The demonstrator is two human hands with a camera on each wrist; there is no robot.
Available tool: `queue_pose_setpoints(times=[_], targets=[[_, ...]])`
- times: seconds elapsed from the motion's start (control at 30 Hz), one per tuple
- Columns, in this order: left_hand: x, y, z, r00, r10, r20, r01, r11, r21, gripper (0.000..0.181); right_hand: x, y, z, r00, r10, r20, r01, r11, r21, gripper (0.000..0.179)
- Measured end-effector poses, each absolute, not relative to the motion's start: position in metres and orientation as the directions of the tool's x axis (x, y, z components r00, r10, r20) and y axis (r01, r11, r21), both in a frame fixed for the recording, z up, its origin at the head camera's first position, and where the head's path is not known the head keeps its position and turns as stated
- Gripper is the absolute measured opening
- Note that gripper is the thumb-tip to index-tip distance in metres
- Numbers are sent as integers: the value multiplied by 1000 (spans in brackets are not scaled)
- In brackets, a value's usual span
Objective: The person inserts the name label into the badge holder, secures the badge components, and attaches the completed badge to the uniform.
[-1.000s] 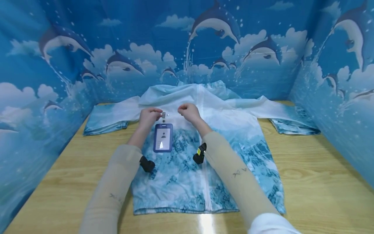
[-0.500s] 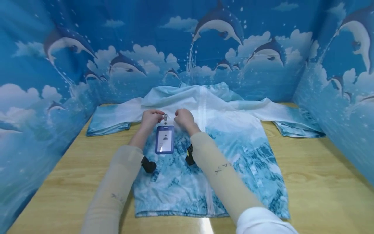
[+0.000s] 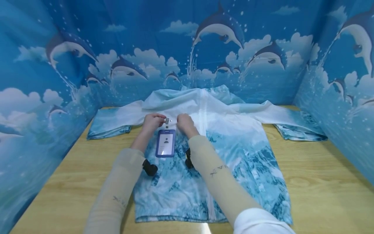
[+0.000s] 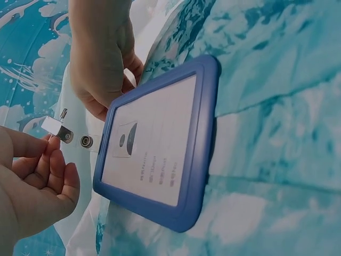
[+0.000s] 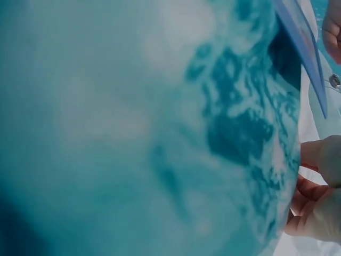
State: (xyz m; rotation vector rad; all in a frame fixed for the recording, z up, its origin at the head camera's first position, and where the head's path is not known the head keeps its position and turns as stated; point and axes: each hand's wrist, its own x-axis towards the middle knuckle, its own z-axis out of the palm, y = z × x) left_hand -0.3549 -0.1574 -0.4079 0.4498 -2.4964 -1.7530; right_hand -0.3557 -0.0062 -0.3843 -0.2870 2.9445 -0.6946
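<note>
A zip-front jacket, white at the top and printed with blue mountains below, lies spread face up. Over its chest, left of the zip, hangs a blue-framed badge holder with a white card. My left hand pinches the metal badge clip on the holder's short snap strap. In the left wrist view the holder is tilted above the cloth. Just right of the clip, my right hand has its fingers curled on the white chest cloth, pinching it; its fingertips are partly hidden by fabric.
A wooden table bears the jacket. Both jacket sleeves stretch out sideways, their folded ends near the table's sides. A dolphin-printed curtain encloses the back and both sides.
My right hand has moved left and down onto the chest cloth beside the clip. The left hand still pinches the clip, nearly in place. The head view has shifted slightly.
</note>
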Motion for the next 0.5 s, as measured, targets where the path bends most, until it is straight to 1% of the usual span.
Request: queue_pose_setpoints(times=[0.1,0.23,0.37,0.5], targets=[[-339,-150,-389,-954,-255,-155,-229,292,929,22,-355,-7,-384,-976,-214,-43,-176,890,-421,10],[-311,-142,-361,-960,-218,-176,-232,269,935,23,-354,-8,-382,-970,-241,-16,-221,912,-345,12],[-305,-140,-356,-965,-204,-165,-214,248,945,24,-354,-6,-382,-965,-261,-1,-250,924,-290,17],[-306,-141,-358,-963,-220,-155,-209,247,946,24,-355,-4,-381,-966,-257,22,-252,922,-295,17]])
